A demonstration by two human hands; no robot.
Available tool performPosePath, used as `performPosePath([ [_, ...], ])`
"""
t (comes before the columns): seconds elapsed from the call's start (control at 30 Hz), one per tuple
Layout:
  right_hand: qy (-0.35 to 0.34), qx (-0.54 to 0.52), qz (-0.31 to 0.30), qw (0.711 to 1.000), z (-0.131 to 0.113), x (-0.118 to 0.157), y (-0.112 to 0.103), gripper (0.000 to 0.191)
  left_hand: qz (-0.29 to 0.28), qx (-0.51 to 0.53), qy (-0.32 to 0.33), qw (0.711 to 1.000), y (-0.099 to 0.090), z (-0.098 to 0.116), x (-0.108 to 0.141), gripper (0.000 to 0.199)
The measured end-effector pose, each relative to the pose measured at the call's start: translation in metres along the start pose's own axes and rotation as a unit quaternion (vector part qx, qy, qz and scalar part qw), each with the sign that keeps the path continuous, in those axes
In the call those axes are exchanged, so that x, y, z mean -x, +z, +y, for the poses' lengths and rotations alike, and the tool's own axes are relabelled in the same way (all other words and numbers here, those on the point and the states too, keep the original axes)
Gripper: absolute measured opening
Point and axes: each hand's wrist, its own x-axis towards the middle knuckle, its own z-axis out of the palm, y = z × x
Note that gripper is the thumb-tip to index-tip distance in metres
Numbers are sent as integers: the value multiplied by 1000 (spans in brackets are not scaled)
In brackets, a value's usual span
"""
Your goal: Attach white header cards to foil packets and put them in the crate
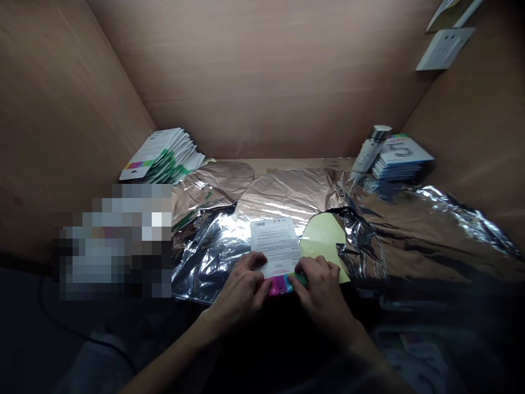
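Observation:
A white printed card package [275, 246] with a pink, blue and green band along its near end lies on crinkled silver foil [217, 241]. My left hand [248, 284] grips the package's lower left corner, thumb on the coloured band. At the lower right corner, my right hand [318, 282] holds the same band with thumb and curled fingers. A pale yellow sheet [324, 235] shows through an opening in the foil, just beyond my right hand.
A fanned stack of similar packages [164, 156] stands at the back left. At the back right are a spray can-like bottle [371, 149] and a stack of boxes [402, 157]. A socket [445, 49] is on the right wall. Pixelated blur hides the left side.

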Motion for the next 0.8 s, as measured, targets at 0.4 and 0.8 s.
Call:
performPosePath([
  [0.4, 6, -31, -87, 996, 1, 6, -8, 12, -69, 14, -7, 997, -10, 0, -4, 26],
  [0.8, 31, 5, -77, 997, -9, 8, -8, 13, -59, -41, 2, 997, -4, 3, -5, 31],
])
